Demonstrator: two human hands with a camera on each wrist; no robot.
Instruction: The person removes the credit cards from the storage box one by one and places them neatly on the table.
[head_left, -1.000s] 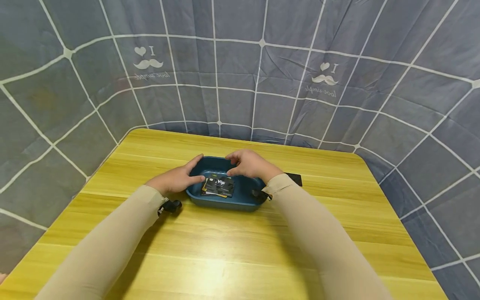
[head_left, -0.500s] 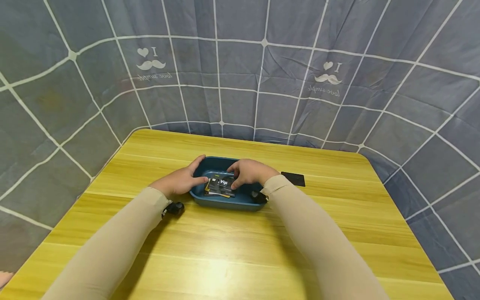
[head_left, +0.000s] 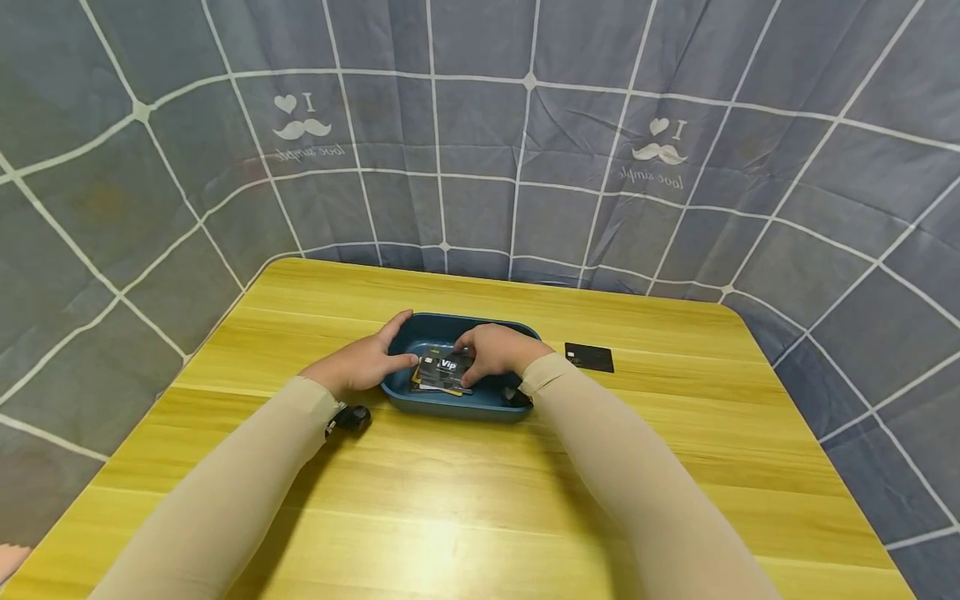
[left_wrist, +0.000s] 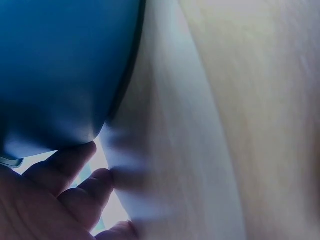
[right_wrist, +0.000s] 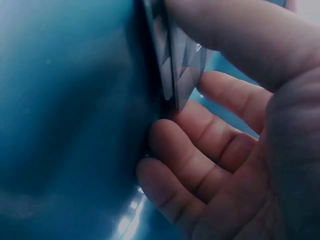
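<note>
**Right hand on the cards in the blue tray**

We see a small stack of cards [head_left: 442, 372], the top one dark and marked "Vip", lying in the bottom of a blue tray [head_left: 450, 406] near the middle of the worktop [head_left: 465, 517]. The stack's long axis runs roughly left to right, a little askew, and it sits toward the left half of the tray.

Our right hand [head_left: 495, 352] is directly over the stack's right end and is the nearer of the two. In the right wrist view its thumb lies on one face of the cards [right_wrist: 177, 65] and its curled fingers [right_wrist: 200, 155] close in from the other side, so we judge it to be pinching the cards at their edge. From this hand the stack extends away to the left.

Our left hand [head_left: 360, 362] is at the tray's left wall, thumb along the far-left rim and fingertips at the near-left edge just beside the stack. Its fingers [left_wrist: 75, 175] look loosely bent against the tray's outer wall; it steadies the tray rather than clasping it.

A single dark card [head_left: 589, 357] lies flat on the worktop to the right of the tray, apart from it. A grey checked cloth [head_left: 480, 167] hangs around the far side and both flanks.
</note>
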